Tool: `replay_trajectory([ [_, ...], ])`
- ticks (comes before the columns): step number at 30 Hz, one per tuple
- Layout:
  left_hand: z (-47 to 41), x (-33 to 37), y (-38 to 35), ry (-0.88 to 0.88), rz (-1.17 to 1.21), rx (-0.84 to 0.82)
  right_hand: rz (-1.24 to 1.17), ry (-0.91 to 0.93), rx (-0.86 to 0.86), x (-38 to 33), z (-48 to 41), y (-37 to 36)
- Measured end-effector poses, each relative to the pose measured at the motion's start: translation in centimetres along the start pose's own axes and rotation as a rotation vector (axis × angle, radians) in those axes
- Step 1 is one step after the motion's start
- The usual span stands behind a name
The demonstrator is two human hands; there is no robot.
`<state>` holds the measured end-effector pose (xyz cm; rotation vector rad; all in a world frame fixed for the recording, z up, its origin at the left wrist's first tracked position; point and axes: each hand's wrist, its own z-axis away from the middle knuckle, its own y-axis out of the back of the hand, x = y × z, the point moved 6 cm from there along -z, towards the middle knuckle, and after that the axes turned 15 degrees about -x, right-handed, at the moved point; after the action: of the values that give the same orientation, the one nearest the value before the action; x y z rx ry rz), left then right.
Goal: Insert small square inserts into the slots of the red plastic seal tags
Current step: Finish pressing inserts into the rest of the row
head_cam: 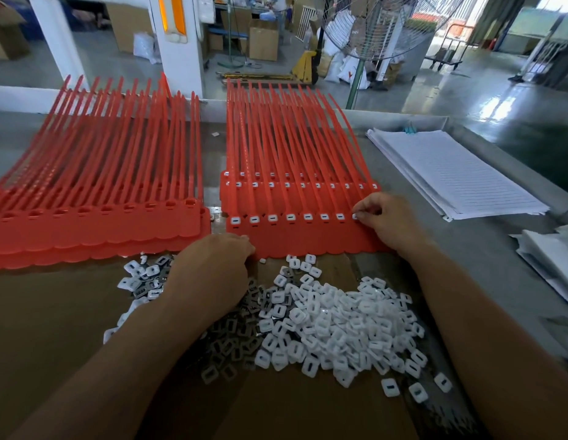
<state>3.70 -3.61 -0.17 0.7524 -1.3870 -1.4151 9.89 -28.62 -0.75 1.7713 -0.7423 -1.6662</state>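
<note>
Two stacks of red seal tag strips lie side by side. The left stack (pixel 95 223) has empty slots. The top strip of the right stack (pixel 295 236) carries a row of white inserts (pixel 290 217) in its slots. My right hand (pixel 384 217) pinches a small white insert at a slot near that strip's right end. My left hand (pixel 212 271) rests knuckles-up at the strip's near left corner, fingers curled down over loose parts; what it holds is hidden. A heap of white square inserts (pixel 333 325) with darker metal pieces (pixel 238 338) lies on brown cardboard (pixel 54 312) in front.
A stack of lined white paper (pixel 450 173) lies at the right, with more white sheets (pixel 549 258) at the far right edge. Beyond the grey table (pixel 466 249) are a standing fan (pixel 371 30), a white machine frame (pixel 177 46) and cardboard boxes on the floor.
</note>
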Motion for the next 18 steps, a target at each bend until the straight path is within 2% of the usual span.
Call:
replay_trajectory([
  [10, 0.21, 0.07, -0.01, -0.008, 0.01, 0.01, 0.026, -0.035, -0.073, -0.15, -0.77, -0.1],
  [18, 0.4, 0.12, 0.05, -0.009, 0.017, 0.027, 0.039, 0.036, -0.122, -0.43, -0.68, 0.04],
])
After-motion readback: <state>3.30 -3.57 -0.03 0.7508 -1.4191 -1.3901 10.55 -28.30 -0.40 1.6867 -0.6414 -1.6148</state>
